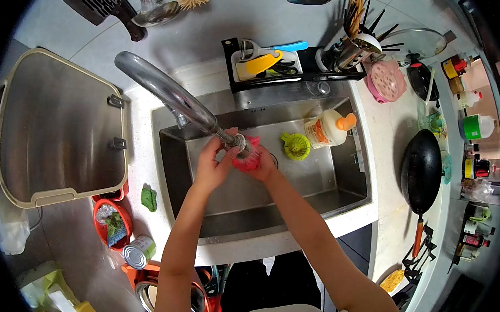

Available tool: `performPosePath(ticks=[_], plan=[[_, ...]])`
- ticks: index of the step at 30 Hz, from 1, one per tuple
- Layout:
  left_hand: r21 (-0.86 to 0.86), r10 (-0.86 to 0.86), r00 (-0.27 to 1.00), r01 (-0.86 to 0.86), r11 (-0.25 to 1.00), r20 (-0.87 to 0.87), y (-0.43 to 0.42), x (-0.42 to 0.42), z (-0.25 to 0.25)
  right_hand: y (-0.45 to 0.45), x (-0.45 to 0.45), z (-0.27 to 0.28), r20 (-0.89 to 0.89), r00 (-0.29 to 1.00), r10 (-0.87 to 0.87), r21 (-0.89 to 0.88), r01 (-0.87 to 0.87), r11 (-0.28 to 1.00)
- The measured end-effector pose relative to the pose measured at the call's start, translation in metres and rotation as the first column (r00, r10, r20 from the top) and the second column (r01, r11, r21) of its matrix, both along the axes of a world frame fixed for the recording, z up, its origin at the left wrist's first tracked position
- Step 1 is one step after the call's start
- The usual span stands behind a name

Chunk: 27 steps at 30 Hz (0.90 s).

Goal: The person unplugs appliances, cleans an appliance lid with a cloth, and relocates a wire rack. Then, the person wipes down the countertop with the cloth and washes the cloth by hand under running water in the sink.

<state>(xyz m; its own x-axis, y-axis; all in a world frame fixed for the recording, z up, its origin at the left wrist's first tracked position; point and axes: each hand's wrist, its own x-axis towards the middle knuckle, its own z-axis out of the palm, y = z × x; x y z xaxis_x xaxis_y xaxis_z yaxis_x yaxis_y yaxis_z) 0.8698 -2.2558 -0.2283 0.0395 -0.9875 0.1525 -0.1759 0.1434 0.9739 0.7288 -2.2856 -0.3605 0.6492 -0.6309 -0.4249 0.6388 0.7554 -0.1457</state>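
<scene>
Over the sink (213, 210), a crumpled-looking pinkish-red thing (247, 160) is between my two hands, right under the faucet head (241, 144). Its exact kind is not clear. My left hand (214, 164) curls against its left side, fingertips close to the spout. From the right, my right hand (264, 167) grips it, the fingers partly hidden behind it. To the right in the basin sits a ribbed yellow-green citrus juicer (295, 146). Beyond that leans a white bottle (325, 130) with an orange cap.
The curved metal faucet (168, 89) arches in from the upper left. A black rack (299, 79) with peelers and utensils lines the sink's back. On the right counter rests a black wok (421, 170); a large cutting board (62, 129) stands left, near a green sponge (149, 199).
</scene>
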Motion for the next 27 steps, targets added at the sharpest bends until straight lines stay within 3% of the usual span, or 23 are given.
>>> performPosePath(ticks=[4,5,7,10,13,14,16,19,22,25,27], plan=[[0.051,0.056,0.996,-0.053,0.997,-0.067,0.005,0.002,-0.013,0.009,-0.006,-0.009,-0.136,0.988,0.072,0.066,-0.063,0.996],[0.125,0.161,0.958,-0.135,0.983,-0.237,0.008,0.003,-0.023,0.013,-0.008,-0.011,-0.129,0.988,0.080,0.057,-0.073,0.996],[0.300,0.375,0.767,-0.246,0.922,-0.522,0.018,0.003,-0.053,0.019,-0.012,-0.012,-0.114,0.989,0.096,0.036,-0.092,0.995],[0.381,0.158,0.979,-0.099,0.919,-0.128,0.037,0.000,-0.137,0.023,-0.021,-0.024,-0.222,0.967,0.123,-0.079,-0.143,0.987],[0.297,0.093,0.991,-0.116,0.948,0.092,0.040,-0.029,-0.130,0.025,-0.019,0.002,-0.347,0.933,0.093,-0.033,-0.112,0.993],[0.406,0.181,0.980,-0.132,0.904,-0.085,0.040,-0.029,-0.145,0.027,-0.021,0.000,-0.420,0.902,0.094,-0.056,-0.130,0.990],[0.605,0.387,0.837,-0.087,0.792,-0.386,0.032,-0.028,-0.182,0.029,-0.032,-0.008,-0.559,0.825,0.085,-0.098,-0.167,0.981],[0.727,0.671,0.347,0.048,0.685,-0.656,0.026,-0.031,-0.176,0.019,-0.056,-0.018,-0.491,0.858,-0.149,-0.234,0.035,0.972],[0.590,0.549,0.236,0.173,0.789,-0.802,0.018,-0.025,-0.173,0.015,-0.065,-0.010,-0.643,0.703,-0.303,-0.291,0.142,0.946],[0.539,0.513,0.167,0.201,0.818,-0.842,0.012,-0.030,-0.152,0.012,-0.059,-0.009,-0.700,0.596,-0.394,-0.342,0.205,0.917],[0.592,0.554,0.215,0.205,0.779,-0.804,0.014,-0.034,-0.136,0.011,-0.053,-0.013,-0.812,0.573,-0.112,-0.164,-0.039,0.986]])
